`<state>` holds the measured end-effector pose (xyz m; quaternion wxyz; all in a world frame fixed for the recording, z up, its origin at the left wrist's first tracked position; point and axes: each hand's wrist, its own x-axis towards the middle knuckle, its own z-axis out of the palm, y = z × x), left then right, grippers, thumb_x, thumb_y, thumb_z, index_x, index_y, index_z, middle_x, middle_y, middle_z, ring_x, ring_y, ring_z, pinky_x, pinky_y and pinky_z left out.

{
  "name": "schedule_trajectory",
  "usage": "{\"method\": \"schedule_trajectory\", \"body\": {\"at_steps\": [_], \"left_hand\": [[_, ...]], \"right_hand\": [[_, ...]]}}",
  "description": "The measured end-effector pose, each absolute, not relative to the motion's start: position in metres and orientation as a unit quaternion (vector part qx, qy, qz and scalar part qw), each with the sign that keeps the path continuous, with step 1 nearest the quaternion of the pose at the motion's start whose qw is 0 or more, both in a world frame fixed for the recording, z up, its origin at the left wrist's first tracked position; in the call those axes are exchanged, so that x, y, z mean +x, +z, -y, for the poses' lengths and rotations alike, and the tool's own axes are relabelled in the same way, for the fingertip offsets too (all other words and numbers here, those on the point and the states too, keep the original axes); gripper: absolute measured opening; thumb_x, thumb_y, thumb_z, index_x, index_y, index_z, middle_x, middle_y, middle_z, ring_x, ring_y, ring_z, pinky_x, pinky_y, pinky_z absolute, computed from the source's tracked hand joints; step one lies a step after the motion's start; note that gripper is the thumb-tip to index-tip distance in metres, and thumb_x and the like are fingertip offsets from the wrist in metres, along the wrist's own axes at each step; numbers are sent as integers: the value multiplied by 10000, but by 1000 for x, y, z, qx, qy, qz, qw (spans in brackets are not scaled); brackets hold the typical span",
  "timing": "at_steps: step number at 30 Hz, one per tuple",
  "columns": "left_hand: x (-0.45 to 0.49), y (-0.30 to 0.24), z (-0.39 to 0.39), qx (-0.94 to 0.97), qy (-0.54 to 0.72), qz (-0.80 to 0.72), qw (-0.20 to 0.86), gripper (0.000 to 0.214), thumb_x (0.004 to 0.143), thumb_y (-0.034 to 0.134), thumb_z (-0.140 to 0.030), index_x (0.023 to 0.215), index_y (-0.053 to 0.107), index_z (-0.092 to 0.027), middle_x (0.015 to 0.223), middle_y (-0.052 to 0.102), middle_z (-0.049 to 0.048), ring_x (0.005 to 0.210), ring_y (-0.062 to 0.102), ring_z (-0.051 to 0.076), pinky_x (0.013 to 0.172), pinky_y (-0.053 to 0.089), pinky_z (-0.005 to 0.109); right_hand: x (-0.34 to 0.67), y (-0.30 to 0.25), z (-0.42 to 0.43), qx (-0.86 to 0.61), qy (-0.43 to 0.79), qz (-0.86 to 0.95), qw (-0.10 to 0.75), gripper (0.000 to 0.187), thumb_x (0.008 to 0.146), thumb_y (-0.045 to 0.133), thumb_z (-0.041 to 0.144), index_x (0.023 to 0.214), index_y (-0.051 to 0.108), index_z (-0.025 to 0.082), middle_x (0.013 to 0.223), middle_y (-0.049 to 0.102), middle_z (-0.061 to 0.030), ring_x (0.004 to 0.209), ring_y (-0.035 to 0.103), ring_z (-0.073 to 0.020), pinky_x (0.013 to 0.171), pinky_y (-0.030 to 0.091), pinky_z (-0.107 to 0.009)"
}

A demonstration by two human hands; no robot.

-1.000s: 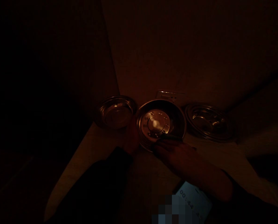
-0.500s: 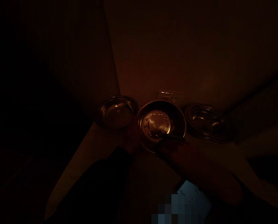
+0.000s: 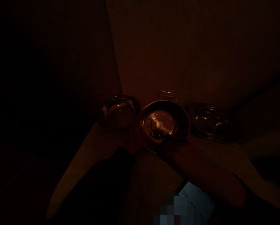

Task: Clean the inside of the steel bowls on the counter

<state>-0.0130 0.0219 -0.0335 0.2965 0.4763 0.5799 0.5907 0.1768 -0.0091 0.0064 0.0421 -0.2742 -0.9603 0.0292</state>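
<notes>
In the dim light a round metal bowl stands mid-table, with a shiny disc showing inside that has a ring of slots. My left hand is against the bowl's left side and seems to grip its rim, though darkness covers most of the fingers. Across the near right rim lies my right hand, its fingers reaching into the bowl. Whether they hold anything is lost in the shadow.
A shallow metal dish sits on the left. To the right are stacked metal plates, the upper one divided. A wall socket is behind the bowl. A lit phone showing digits lies near the pale table's front.
The whole view has shifted slightly, so everything sits a little further right. Both hands keep nearly the same places at the bowl. The phone's digits show more clearly.
</notes>
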Motion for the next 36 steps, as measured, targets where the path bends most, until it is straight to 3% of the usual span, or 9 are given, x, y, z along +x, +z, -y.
{"method": "schedule_trajectory", "body": {"at_steps": [4, 9, 12, 17, 21, 26, 29, 36], "left_hand": [[-11, -30, -21, 467, 601, -572, 306, 351, 964, 285, -344, 854, 591, -212, 935, 681, 46, 949, 606, 200, 924, 458, 370], [-11, -25, -19, 446, 566, -618, 315, 322, 961, 309, -307, 813, 578, -208, 827, 656, 41, 824, 590, 193, 869, 464, 374], [-12, -26, -18, 454, 556, -627, 302, 272, 944, 349, -276, 822, 581, -204, 873, 658, 50, 902, 587, 210, 922, 441, 379], [-13, -29, -20, 463, 576, -605, 296, 290, 952, 315, -289, 918, 590, -204, 1049, 666, 67, 1048, 581, 215, 987, 420, 389], [-13, -32, -21, 480, 583, -586, 293, 290, 952, 323, -301, 919, 596, -211, 988, 680, 60, 1013, 601, 211, 977, 434, 400], [-14, -34, -22, 474, 572, -609, 278, 252, 944, 361, -298, 870, 587, -214, 865, 660, 45, 922, 604, 210, 929, 457, 392], [-14, -33, -23, 468, 571, -611, 286, 266, 948, 353, -292, 913, 602, -205, 901, 671, 47, 949, 608, 208, 951, 447, 395], [-16, -35, -25, 479, 580, -592, 290, 298, 945, 365, -345, 1047, 607, -204, 1124, 666, 81, 1123, 567, 231, 1030, 404, 436]], "right_hand": [[182, 9, 7, -279, 28, 960, -11, 268, 839, 575, 40, 1046, 635, 199, 1039, 702, -78, 891, 672, -246, 710, 530, -360], [159, -3, 15, -248, 35, 965, 74, 418, 877, 529, 36, 1284, 528, 135, 1203, 655, -140, 1024, 646, -242, 825, 542, -377], [155, -5, 18, -252, 25, 964, 83, 460, 862, 534, 19, 1312, 502, 109, 1245, 632, -157, 1043, 638, -259, 839, 543, -397], [175, 6, 12, -270, 22, 962, 13, 333, 850, 582, 58, 1153, 600, 193, 1119, 682, -85, 929, 658, -244, 774, 534, -391], [179, 10, 9, -277, 15, 960, -18, 252, 831, 579, 31, 1029, 631, 178, 999, 695, -76, 872, 658, -242, 710, 527, -367], [158, 0, 18, -268, 21, 963, 29, 376, 861, 560, 39, 1229, 556, 115, 1138, 665, -123, 964, 639, -253, 782, 543, -379], [152, -6, 22, -272, 4, 961, 53, 440, 850, 560, 23, 1285, 515, 67, 1186, 647, -159, 994, 629, -270, 801, 549, -391], [178, 10, 11, -277, 19, 961, 20, 379, 878, 591, 120, 1240, 568, 230, 1162, 675, -67, 1006, 632, -259, 829, 530, -435]]}}
